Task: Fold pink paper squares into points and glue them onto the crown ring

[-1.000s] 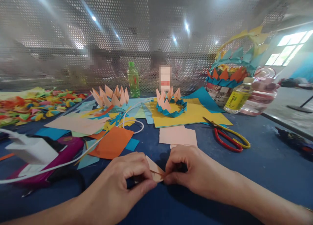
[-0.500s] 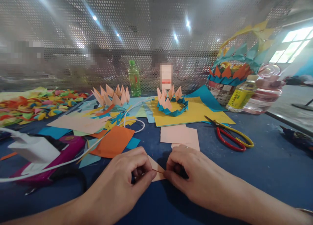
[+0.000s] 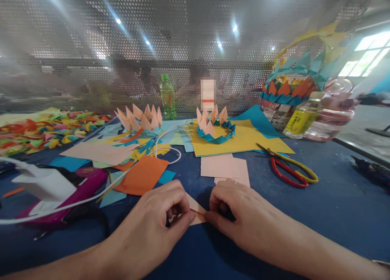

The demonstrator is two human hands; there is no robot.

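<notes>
A small peach sheet of paper [image 3: 197,209] lies on the blue table between my hands, with a crease or folded edge running across it. My left hand [image 3: 166,221] pinches its left side between thumb and curled fingers. On the other side my right hand [image 3: 233,213] grips the right corner the same way. Both hands cover parts of the paper. Just beyond my right fingers lie loose peach paper pieces [image 3: 224,166]. Farther back, a ring of folded blue paper [image 3: 217,137] carries upright peach points and rests on yellow sheets [image 3: 258,141].
Scissors [image 3: 289,166] with red and yellow handles lie at right. Orange paper [image 3: 141,176], a white cable [image 3: 91,199] and a purple power strip [image 3: 61,211] are at left. A second peach-pointed ring [image 3: 143,121], a green bottle [image 3: 167,97] and a paper basket [image 3: 283,97] stand behind.
The whole view has shifted very slightly. My hands keep the same hold on the peach paper, and nothing else has visibly moved.
</notes>
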